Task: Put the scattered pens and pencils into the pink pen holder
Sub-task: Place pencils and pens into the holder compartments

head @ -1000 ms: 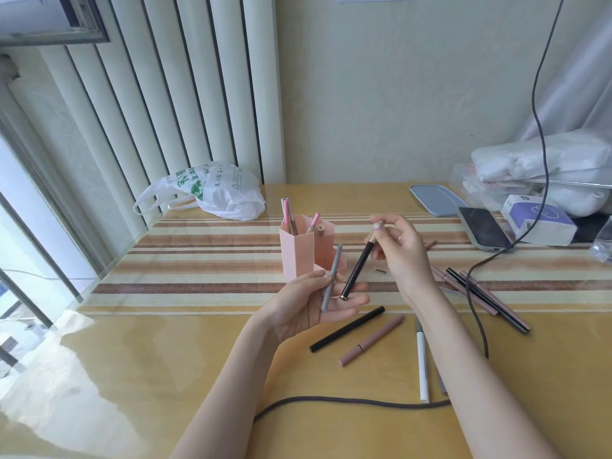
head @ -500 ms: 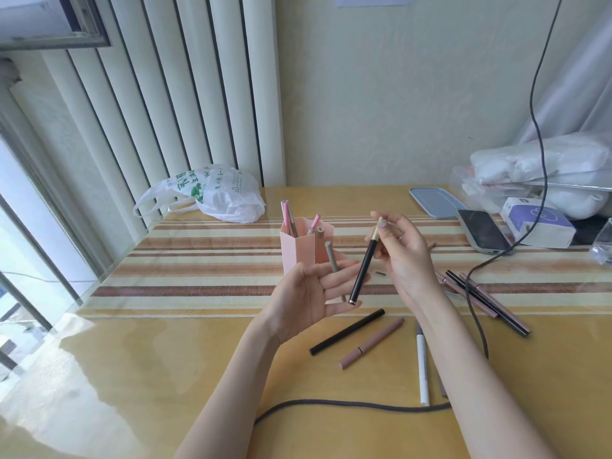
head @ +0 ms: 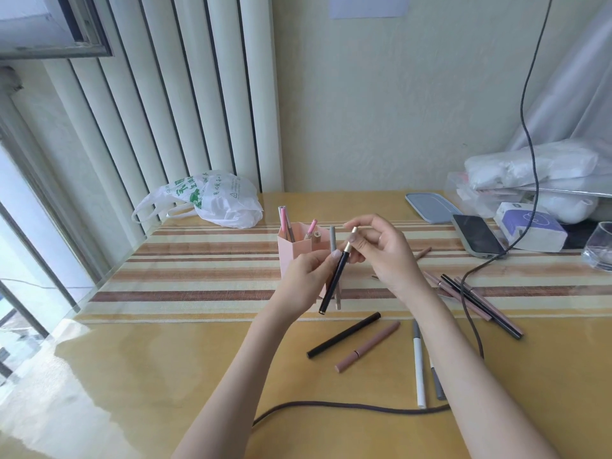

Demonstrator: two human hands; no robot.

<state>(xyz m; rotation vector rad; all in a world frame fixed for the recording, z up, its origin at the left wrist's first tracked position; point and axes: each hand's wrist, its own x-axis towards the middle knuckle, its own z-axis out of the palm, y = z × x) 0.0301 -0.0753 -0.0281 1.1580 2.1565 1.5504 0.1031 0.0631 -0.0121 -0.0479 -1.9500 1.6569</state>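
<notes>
Pink hexagonal plastic pen holder (head: 293, 248), upright on striped runner — several pens already lodged. In transit: black gold-capped pen (head: 336, 276) and grey pencil (head: 333, 241), pinched between left hand (head: 306, 281) and right hand (head: 385, 253). Outstanding: black pen (head: 344, 334), mauve pen (head: 367, 346), white pen (head: 419, 366) — others lie rightward.

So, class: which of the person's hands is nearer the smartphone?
Right. The right hand is just left of the smartphone; the left hand lies farther left, by the pink pen holder.
</notes>
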